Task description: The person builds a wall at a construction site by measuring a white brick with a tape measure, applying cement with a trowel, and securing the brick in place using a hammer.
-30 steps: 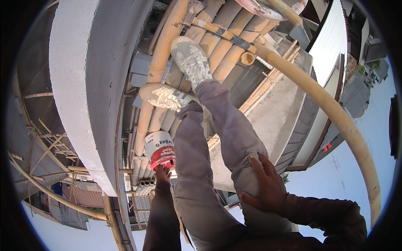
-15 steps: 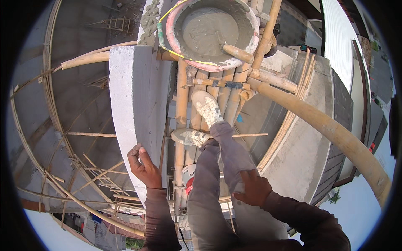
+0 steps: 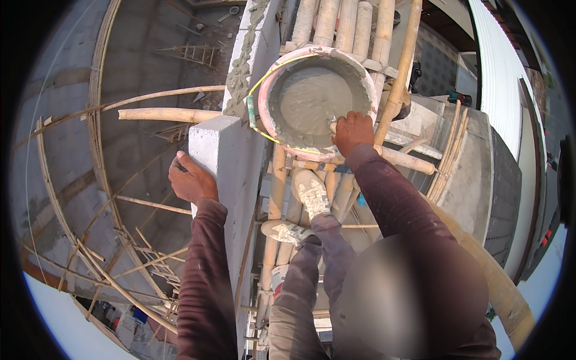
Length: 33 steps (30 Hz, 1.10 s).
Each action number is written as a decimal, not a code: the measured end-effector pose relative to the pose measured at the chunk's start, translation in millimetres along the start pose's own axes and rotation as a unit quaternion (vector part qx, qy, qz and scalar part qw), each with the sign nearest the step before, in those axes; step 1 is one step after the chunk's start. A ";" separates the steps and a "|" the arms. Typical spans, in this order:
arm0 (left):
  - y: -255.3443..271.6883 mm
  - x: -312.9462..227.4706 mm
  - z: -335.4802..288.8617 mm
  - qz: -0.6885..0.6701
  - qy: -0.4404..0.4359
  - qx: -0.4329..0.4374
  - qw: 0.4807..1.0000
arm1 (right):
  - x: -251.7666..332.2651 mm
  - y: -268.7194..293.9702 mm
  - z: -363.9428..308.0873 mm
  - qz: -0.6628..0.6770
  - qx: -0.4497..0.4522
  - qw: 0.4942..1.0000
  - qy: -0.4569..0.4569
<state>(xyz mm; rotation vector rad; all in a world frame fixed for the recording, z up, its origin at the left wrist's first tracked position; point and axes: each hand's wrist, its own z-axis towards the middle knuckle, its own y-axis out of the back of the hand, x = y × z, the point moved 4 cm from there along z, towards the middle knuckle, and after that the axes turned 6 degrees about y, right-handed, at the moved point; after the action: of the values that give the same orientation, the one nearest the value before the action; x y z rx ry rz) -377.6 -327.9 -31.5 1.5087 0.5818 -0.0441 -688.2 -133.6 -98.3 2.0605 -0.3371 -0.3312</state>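
My right hand [image 3: 354, 135] is closed around the handle of a trowel [image 3: 333, 126] at the near right rim of a bucket [image 3: 268, 115]. Its blade is hard to make out against the grey wet mortar [image 3: 309, 96] inside. The bucket is pinkish, mortar-smeared, with a yellow and green handle hanging over its left side. My left hand [image 3: 195, 179], fingers loosely bent and thumb apart, is at the left face of a pale block [image 3: 207, 141] on the wall. It holds nothing that I can see; whether it touches the block is unclear.
Bamboo poles [image 3: 327, 27] form the platform under my shoes [image 3: 312, 192]. Mortar [image 3: 243, 66] lies along the wall top beyond the block. Left of the wall is a deep drop with bamboo scaffolding [image 3: 102, 150]. A thick bamboo rail [image 3: 504, 294] runs on the right, partly behind a blurred patch.
My right hand has left my thigh, reached forward and taken hold of the trowel handle. My left hand has moved forward along the wall. The view has shifted, so the bucket sits lower.
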 end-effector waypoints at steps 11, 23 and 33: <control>4.2 -7.5 1.2 0.056 0.047 0.030 0.997 | -45.9 20.8 -65.3 0.249 0.020 0.965 -0.083; 4.1 -7.5 0.5 0.044 0.032 0.032 0.998 | 2.7 81.0 -52.8 0.540 -0.117 0.831 -0.061; 2.4 -6.3 -0.7 0.046 0.021 0.031 0.998 | 54.0 137.5 185.0 0.797 -0.060 0.591 -0.107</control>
<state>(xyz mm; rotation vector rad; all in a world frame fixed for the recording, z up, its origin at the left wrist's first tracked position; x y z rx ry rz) -382.3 -329.1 -26.9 1.5988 0.5478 0.0401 -720.4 -366.7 -72.2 0.8640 -1.9998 0.5267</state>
